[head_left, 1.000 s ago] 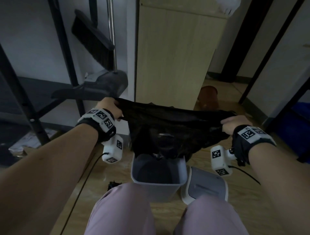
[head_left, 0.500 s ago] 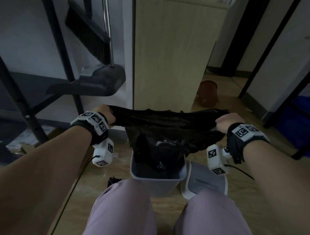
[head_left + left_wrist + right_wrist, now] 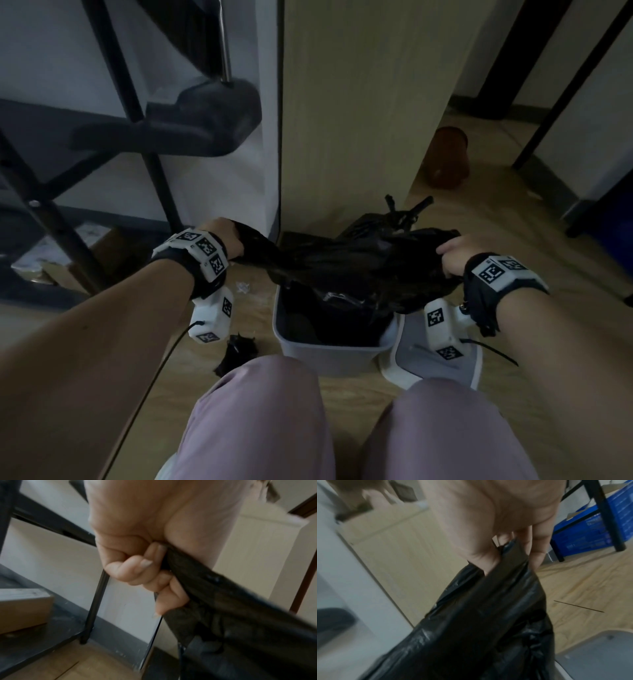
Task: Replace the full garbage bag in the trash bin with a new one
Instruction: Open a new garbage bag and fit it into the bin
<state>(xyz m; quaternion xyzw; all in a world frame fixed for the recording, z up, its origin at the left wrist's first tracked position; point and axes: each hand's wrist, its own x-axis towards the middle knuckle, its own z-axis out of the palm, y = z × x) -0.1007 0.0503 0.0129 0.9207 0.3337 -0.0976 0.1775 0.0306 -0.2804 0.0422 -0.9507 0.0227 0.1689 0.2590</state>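
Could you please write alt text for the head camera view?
Both hands, left hand and right hand, grip a new black garbage bag stretched over an open grey trash bin on a wooden floor. A tied full bag sits behind it.

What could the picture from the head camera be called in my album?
Both hands, left hand and right hand, stretch a new black bag over the gray trash bin.

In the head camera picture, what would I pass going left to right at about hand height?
Left hand gripping one end of the new black bag → the bag stretched above the bin → right hand gripping the other end.
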